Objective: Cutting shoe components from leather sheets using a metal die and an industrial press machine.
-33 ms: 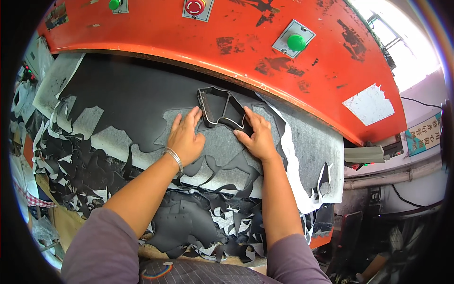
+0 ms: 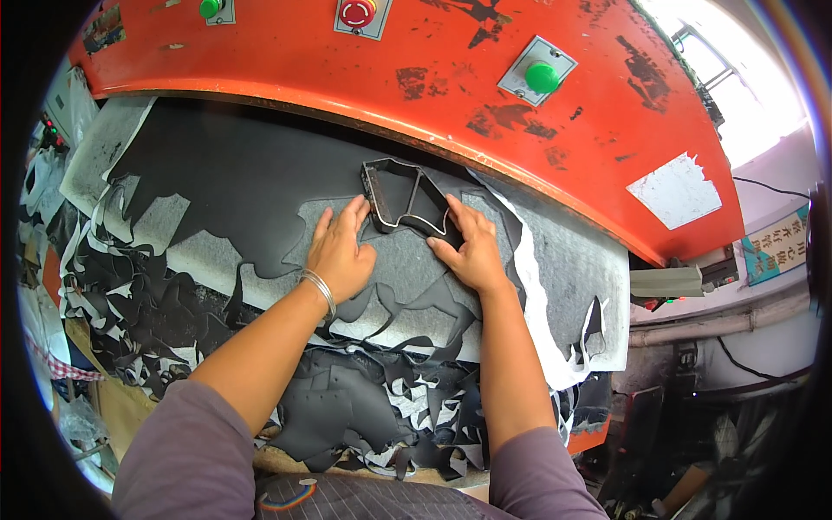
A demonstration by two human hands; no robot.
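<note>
A black metal cutting die [image 2: 373, 196], an open angular frame with a crossbar, lies on a black leather-like sheet [image 2: 234, 169] close under the machine's front edge. My left hand [image 2: 341, 256] steadies its left wall with the fingertips, thumb apart, a silver bangle at the wrist. At the die's right end my right hand [image 2: 476, 251] holds the corner, with the thumb at the near edge and the fingers along the outer side. Between the two hands the sheet is cut away in jagged openings, and a grey pad [image 2: 416, 276] shows through.
Across the far side runs an orange machine beam [image 2: 416, 95] with green buttons [image 2: 542, 78] and a red button [image 2: 357, 12]. Black and white scraps [image 2: 347, 407] pile along the near edge and at the left. A white strip [image 2: 537, 321] trails down the pad's right part.
</note>
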